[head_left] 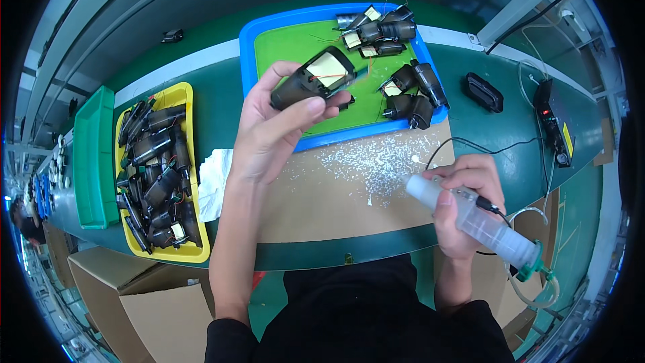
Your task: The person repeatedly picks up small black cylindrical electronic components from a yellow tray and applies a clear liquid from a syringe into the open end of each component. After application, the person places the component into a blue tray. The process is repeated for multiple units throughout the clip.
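My left hand (265, 124) is closed around a black plastic housing (290, 89), raised over the near left part of the blue-rimmed tray. A cream pad (328, 67) and thin red wires show on the housing's open side. In my right hand (470, 191) is a translucent dispensing syringe (494, 228), its nozzle pointing up and left above the brown cardboard sheet (316, 208). A green cap (534, 261) with a hose closes the syringe's rear end. White specks (376, 161) are scattered over the cardboard. The syringe tip and the housing are well apart.
Similar black housings (379, 30) lie in the blue tray (248, 44) with its green base. A yellow bin (191, 195) full of black parts stands left, beside a green bin (80, 154) and white cloth (215, 178). Right are a black case (482, 92), a controller (552, 124) and cables.
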Available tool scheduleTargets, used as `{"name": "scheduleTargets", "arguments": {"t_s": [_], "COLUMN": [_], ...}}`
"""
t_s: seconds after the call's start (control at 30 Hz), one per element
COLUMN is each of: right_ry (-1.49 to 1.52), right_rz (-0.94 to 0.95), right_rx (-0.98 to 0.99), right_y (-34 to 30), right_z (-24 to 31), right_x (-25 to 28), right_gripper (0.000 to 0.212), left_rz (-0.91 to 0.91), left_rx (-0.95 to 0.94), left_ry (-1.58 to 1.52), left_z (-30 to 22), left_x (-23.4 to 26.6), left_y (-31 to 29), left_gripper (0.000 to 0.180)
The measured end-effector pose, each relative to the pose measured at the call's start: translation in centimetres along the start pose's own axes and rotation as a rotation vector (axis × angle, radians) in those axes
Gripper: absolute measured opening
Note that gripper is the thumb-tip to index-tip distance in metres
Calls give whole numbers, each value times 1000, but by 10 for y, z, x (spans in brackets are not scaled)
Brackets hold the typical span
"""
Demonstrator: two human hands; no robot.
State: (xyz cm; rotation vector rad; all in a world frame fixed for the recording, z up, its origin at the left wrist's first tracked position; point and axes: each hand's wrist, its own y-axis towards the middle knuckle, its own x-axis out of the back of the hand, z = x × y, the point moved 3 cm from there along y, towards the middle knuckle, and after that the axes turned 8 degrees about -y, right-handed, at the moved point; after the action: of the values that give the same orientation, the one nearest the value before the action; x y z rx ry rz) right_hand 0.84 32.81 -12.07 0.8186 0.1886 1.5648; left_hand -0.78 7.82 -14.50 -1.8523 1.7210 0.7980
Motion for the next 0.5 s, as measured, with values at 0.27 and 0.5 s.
{"name": "scheduleTargets", "arguments": {"t_s": [0.27,0.5], "right_ry": [47,13], "right_rz": [-113,-57], "right_rx": [34,117], "right_y": [16,26], "right_z": [28,50], "right_x": [8,1], "right_gripper": [24,34], "left_rz": [1,72], "left_rx": [146,223], "left_ry": [218,17], "left_z": [7,20], "left_x": [1,1], "left_y": [-5,-11], "left_gripper": [58,60]}}
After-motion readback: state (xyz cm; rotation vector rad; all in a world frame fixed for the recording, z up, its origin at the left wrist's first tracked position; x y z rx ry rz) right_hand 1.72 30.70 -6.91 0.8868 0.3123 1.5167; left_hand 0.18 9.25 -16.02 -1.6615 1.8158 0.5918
